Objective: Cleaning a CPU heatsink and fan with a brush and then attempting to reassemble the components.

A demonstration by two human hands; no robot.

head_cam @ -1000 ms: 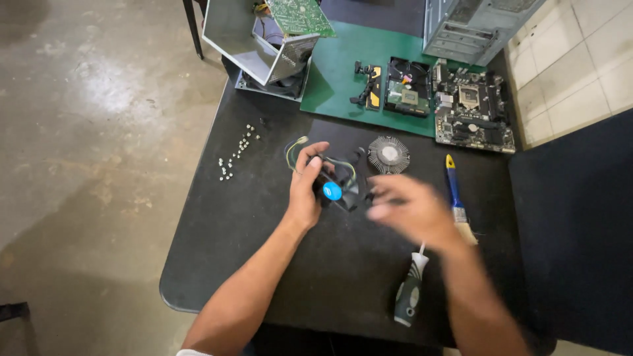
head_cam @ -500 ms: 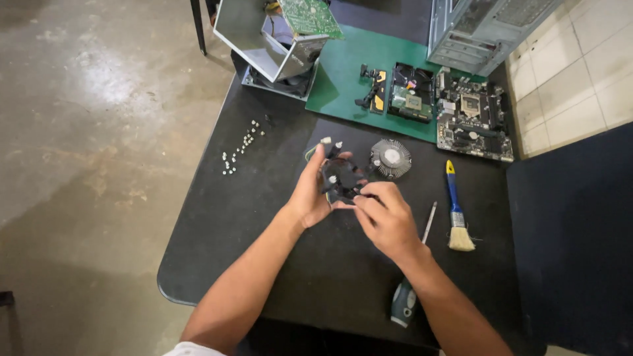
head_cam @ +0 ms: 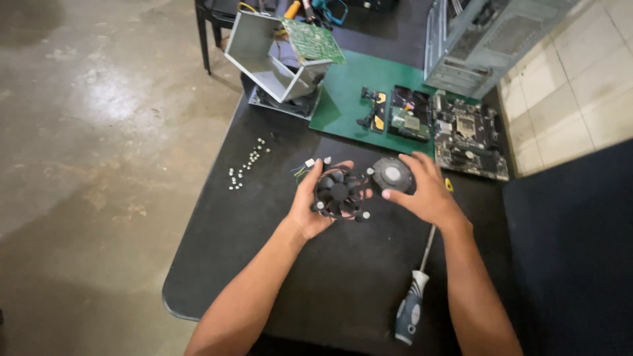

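Black fan (head_cam: 339,192) now face-up in left hand (head_cam: 310,209); right hand (head_cam: 425,191) moved onto heatsink (head_cam: 390,174)

A small black cooling fan (head_cam: 339,192) with curved blades and four corner posts sits face-up in the left palm, coloured wires trailing off its upper left. Just beside it, a round finned heatsink (head_cam: 391,175), likely aluminium, lies on the dark table.

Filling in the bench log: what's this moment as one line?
left hand: holds fan | right hand: on heatsink | screwdriver: on table | screws: left of fan
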